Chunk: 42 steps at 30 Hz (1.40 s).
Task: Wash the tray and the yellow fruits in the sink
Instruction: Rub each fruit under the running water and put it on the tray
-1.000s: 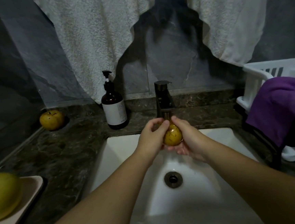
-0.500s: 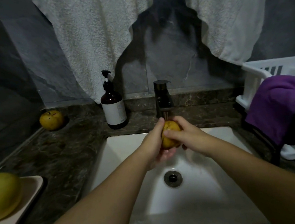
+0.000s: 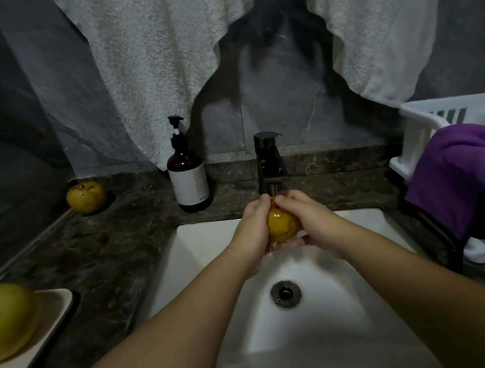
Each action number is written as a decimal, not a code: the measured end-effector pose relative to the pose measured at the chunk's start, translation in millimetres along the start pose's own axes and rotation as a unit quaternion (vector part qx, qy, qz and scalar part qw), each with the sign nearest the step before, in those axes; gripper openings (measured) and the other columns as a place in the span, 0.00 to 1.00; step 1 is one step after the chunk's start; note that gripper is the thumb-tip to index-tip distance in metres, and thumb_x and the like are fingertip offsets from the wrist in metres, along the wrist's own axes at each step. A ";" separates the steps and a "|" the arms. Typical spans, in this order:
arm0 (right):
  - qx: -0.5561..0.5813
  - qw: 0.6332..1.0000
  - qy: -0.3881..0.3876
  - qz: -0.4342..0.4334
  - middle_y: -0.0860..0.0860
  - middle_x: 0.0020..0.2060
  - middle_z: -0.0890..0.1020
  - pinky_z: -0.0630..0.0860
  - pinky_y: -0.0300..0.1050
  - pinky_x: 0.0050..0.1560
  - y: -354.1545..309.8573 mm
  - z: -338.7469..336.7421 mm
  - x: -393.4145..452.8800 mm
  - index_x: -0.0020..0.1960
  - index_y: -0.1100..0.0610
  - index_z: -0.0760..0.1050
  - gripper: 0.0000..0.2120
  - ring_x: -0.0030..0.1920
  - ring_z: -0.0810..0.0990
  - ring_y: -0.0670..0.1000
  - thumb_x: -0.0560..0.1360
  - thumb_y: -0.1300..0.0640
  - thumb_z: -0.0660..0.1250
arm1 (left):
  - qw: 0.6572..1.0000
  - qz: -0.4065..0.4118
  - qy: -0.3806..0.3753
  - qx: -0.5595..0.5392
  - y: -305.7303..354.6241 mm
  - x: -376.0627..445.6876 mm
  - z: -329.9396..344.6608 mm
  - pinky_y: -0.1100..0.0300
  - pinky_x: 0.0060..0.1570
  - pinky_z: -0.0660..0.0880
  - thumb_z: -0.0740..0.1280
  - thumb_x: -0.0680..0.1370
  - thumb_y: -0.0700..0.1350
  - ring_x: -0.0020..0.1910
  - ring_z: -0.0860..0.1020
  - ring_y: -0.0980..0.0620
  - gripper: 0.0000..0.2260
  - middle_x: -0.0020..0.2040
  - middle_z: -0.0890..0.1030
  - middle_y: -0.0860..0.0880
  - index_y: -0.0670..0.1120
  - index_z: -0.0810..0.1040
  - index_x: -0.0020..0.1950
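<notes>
Forearms reach in from the near edge over the white sink (image 3: pixel 200 246), drain (image 3: pixel 286 293) just below the hands. Left hand (image 3: pixel 252 231) and right hand (image 3: pixel 309 222) both curl round one wet yellow fruit (image 3: pixel 281 227), cupping it from either side, fingertips meeting over its top. Fruit sits right under the dark faucet (image 3: pixel 270 161), which stands just behind the hands; cannot tell if water runs. Near left of the hands, at the frame edge, a beige tray (image 3: pixel 53 309) on the dark marble surface (image 3: pixel 109 254) carries a big yellow-green fruit (image 3: pixel 7 322). Right of the hands, a purple cloth (image 3: pixel 457 176) hangs over a white basket (image 3: pixel 423 121). Behind and left of the hands, a brown pump bottle (image 3: pixel 187 171) stands upright by the faucet. Farther left, another yellow fruit (image 3: pixel 86 197) rests on the surface at the wall. Behind everything, a white towel (image 3: pixel 166 58) hangs against the grey wall.
</notes>
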State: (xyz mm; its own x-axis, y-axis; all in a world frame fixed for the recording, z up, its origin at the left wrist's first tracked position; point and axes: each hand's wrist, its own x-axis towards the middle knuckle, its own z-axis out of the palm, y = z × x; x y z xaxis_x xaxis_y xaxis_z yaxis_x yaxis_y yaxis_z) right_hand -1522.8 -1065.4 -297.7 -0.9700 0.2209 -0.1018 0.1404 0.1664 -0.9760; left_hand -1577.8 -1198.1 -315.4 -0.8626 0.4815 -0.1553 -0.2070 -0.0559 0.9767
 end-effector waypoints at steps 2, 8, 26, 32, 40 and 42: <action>0.039 0.999 0.024 0.006 0.51 0.56 0.80 0.85 0.52 0.38 -3.0 6.8 1.4 0.67 0.42 0.72 0.14 0.54 0.82 0.55 0.83 0.44 0.62 | 1.000 0.001 0.003 -0.011 0.0 0.0 5.6 0.43 0.52 0.84 0.58 0.85 0.63 0.58 0.83 0.42 0.11 0.62 0.80 0.44 0.59 0.72 0.62; 0.080 0.996 0.027 0.023 0.53 0.60 0.78 0.85 0.58 0.46 -3.3 12.7 4.7 0.69 0.41 0.72 0.14 0.58 0.80 0.58 0.84 0.47 0.60 | 1.000 -0.004 0.015 -0.025 -1.6 2.1 5.9 0.39 0.51 0.84 0.61 0.84 0.62 0.58 0.82 0.41 0.08 0.62 0.79 0.43 0.62 0.74 0.59; -0.005 0.994 0.105 -0.028 0.51 0.54 0.83 0.78 0.46 0.52 -2.7 11.5 3.5 0.64 0.51 0.79 0.15 0.55 0.81 0.51 0.79 0.52 0.70 | 0.992 -0.122 -0.040 -0.011 3.8 -9.0 0.1 0.52 0.42 0.86 0.63 0.80 0.68 0.44 0.87 0.45 0.25 0.54 0.86 0.42 0.55 0.75 0.70; 0.015 0.997 0.078 -0.011 0.50 0.51 0.83 0.79 0.47 0.45 -7.4 10.3 3.6 0.63 0.44 0.78 0.13 0.52 0.82 0.52 0.79 0.54 0.67 | 0.991 -0.104 -0.037 -0.074 4.8 -9.6 6.2 0.57 0.34 0.83 0.67 0.81 0.63 0.43 0.87 0.43 0.22 0.55 0.85 0.38 0.49 0.78 0.67; 0.027 0.997 0.069 -0.006 0.50 0.57 0.78 0.76 0.50 0.46 -7.6 13.9 2.7 0.68 0.38 0.69 0.17 0.55 0.79 0.55 0.81 0.51 0.62 | 0.995 -0.097 -0.015 -0.013 4.8 -6.4 2.7 0.60 0.33 0.82 0.64 0.79 0.69 0.34 0.85 0.51 0.26 0.48 0.87 0.42 0.50 0.79 0.65; 0.025 0.998 0.059 0.001 0.52 0.60 0.77 0.76 0.51 0.47 -9.8 11.2 0.7 0.73 0.40 0.66 0.20 0.56 0.78 0.56 0.82 0.52 0.61 | 0.994 -0.105 -0.027 -0.015 6.0 -7.1 1.0 0.60 0.34 0.83 0.68 0.78 0.67 0.35 0.85 0.50 0.26 0.47 0.87 0.41 0.49 0.79 0.65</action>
State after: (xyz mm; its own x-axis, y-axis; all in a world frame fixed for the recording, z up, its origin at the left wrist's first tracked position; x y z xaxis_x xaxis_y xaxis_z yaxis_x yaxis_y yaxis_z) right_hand -1527.0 -1077.6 -290.3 -0.9395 0.3324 -0.0831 0.1290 0.1185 -0.9845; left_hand -1572.5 -1200.9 -308.3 -0.7736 0.5312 -0.3455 -0.3940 0.0239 0.9188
